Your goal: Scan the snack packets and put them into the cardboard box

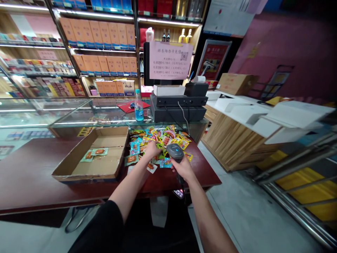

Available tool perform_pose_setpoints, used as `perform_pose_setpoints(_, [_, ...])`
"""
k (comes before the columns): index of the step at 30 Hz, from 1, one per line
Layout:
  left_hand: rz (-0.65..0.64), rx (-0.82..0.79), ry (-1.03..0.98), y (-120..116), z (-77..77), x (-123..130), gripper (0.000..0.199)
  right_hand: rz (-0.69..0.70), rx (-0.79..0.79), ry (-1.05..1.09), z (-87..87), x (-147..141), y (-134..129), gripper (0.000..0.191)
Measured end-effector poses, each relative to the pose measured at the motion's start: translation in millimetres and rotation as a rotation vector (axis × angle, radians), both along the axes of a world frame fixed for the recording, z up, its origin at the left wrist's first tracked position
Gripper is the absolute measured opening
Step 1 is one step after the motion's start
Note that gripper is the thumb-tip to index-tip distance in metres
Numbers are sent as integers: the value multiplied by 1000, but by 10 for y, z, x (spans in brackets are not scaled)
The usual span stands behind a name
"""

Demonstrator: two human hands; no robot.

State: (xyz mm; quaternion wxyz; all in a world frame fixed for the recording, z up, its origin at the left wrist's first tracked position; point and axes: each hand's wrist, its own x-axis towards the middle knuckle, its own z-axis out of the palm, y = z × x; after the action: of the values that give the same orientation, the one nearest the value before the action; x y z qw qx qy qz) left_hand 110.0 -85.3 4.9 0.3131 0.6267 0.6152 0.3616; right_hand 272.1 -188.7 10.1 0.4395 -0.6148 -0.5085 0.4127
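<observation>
My right hand (185,168) is wrapped round the handle of a dark grey barcode scanner (175,151), its head raised over the front of a pile of small snack packets (147,140). Beside it, my left hand (153,149) reaches into the pile with its fingers closed on a green packet (160,150). Blue, yellow, green and pink packets lie spread around both hands on the dark red table (205,172). Left of the pile stands a shallow open cardboard box (79,172) with a few sausage packets (100,151) inside.
Behind the pile are a glass counter (105,109), a blue bottle (138,107), and a monitor with a pink paper sign (170,61) above a black cash drawer (179,114). Stocked shelves line the back. A wooden counter (234,137) with white boxes stands on the right.
</observation>
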Motion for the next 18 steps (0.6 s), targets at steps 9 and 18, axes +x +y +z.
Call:
perform_pose_setpoints(9, [187, -186, -931, -151, -48, -539, 44, 92, -9, 17, -76, -324, -15, 19])
perform_pose_setpoints(18, [227, -164, -1033, -183, -9, -634, 37, 190, -46, 12, -204, -527, 43, 14])
